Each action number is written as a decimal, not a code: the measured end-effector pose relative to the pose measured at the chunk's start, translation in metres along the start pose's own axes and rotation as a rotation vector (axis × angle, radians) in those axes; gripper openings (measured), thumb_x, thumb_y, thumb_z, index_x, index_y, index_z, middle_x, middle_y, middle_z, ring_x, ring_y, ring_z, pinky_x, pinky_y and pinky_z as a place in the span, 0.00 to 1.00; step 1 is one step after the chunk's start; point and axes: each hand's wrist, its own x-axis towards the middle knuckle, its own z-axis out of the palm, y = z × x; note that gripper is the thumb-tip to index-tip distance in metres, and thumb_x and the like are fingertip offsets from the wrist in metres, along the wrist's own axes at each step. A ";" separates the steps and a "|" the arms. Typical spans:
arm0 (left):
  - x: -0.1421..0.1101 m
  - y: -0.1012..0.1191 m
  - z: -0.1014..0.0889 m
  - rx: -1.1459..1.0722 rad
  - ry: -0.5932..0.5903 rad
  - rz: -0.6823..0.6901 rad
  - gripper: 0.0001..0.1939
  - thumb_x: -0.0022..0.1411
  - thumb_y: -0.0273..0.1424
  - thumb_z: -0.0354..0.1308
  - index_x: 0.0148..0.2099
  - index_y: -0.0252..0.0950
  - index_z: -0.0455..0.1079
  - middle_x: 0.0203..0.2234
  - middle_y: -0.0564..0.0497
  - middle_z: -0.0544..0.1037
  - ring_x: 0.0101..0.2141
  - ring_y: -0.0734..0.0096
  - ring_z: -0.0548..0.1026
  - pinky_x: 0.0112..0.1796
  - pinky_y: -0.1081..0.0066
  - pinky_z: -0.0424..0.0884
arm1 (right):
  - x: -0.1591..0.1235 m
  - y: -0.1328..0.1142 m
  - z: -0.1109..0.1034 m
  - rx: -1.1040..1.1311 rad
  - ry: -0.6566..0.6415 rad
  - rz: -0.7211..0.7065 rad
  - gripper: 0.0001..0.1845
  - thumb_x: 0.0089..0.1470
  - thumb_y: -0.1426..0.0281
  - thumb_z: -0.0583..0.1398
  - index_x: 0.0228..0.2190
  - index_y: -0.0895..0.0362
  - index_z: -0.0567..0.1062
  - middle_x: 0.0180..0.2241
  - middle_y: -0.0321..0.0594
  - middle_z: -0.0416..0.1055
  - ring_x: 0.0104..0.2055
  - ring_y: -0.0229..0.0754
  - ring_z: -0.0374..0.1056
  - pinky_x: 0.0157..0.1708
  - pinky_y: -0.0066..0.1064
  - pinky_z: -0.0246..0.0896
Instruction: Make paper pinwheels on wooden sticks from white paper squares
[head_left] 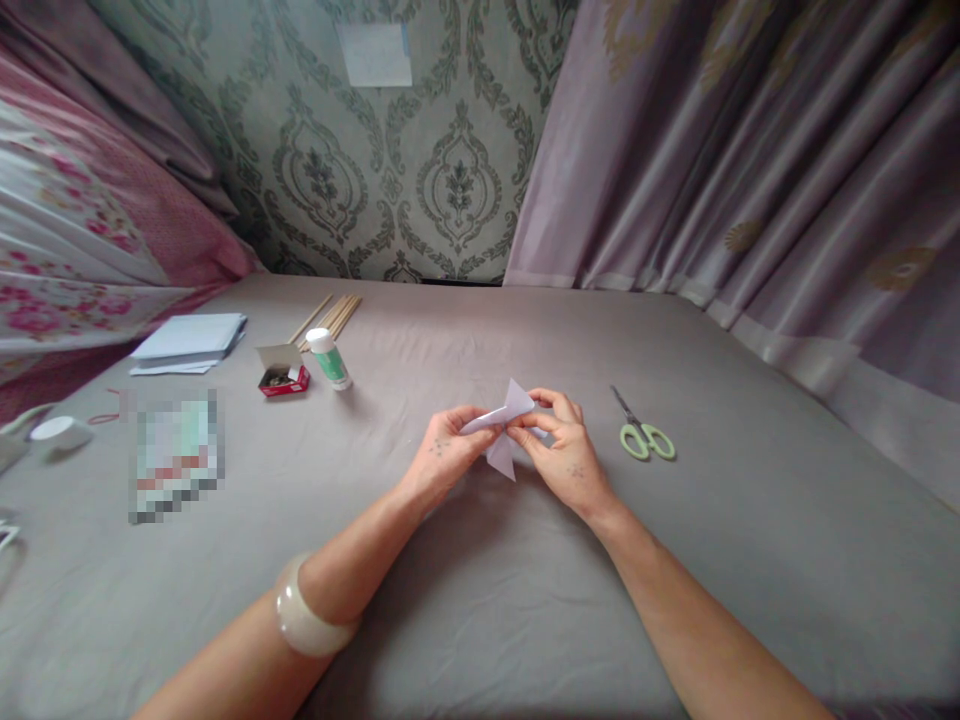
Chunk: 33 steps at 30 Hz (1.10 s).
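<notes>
Between my two hands is a white paper pinwheel (517, 400), its pointed blades sticking up and down near the middle of the cloth-covered surface. My left hand (450, 445) pinches its left side, thumb pointing toward the centre. On the other side, my right hand (562, 440) grips it near the centre with thumb and fingers, the fingertips partly behind the paper. Whether a small pin sits at the centre is too small to tell. Scissors (645, 440) with pale green handles lie to the right of my right hand.
A glue stick (330, 360) stands at left beside an opened small red box (283, 380) of little metal pieces. Wooden sticks (341, 318) lie behind them. Farther left are a stack of paper (187, 340), a blurred-out item (176, 455) and a white round object (61, 433).
</notes>
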 end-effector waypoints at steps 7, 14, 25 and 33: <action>-0.002 0.000 0.002 0.024 0.026 0.005 0.13 0.44 0.34 0.65 0.32 0.30 0.74 0.19 0.54 0.71 0.22 0.77 0.65 0.26 0.76 0.57 | 0.001 0.002 0.004 0.095 -0.014 0.029 0.07 0.53 0.66 0.61 0.27 0.53 0.78 0.43 0.43 0.73 0.49 0.48 0.66 0.53 0.43 0.58; -0.002 0.001 0.003 0.049 0.030 0.009 0.13 0.44 0.35 0.65 0.30 0.30 0.73 0.19 0.54 0.70 0.23 0.77 0.64 0.25 0.76 0.57 | 0.001 -0.003 0.003 0.203 -0.070 0.110 0.06 0.51 0.67 0.60 0.26 0.55 0.76 0.32 0.40 0.76 0.38 0.44 0.72 0.43 0.35 0.63; 0.001 -0.003 0.002 0.098 0.030 -0.001 0.12 0.44 0.35 0.64 0.30 0.32 0.73 0.18 0.55 0.70 0.22 0.77 0.63 0.25 0.75 0.56 | -0.002 -0.002 0.007 0.157 -0.053 0.169 0.08 0.51 0.64 0.60 0.28 0.55 0.77 0.31 0.40 0.78 0.36 0.45 0.73 0.41 0.35 0.66; 0.002 -0.003 0.000 0.076 -0.016 -0.047 0.15 0.42 0.37 0.66 0.29 0.32 0.73 0.19 0.55 0.72 0.22 0.77 0.64 0.25 0.76 0.56 | -0.002 -0.001 0.007 0.218 -0.075 0.255 0.08 0.49 0.64 0.61 0.28 0.55 0.77 0.31 0.40 0.79 0.36 0.45 0.74 0.41 0.36 0.66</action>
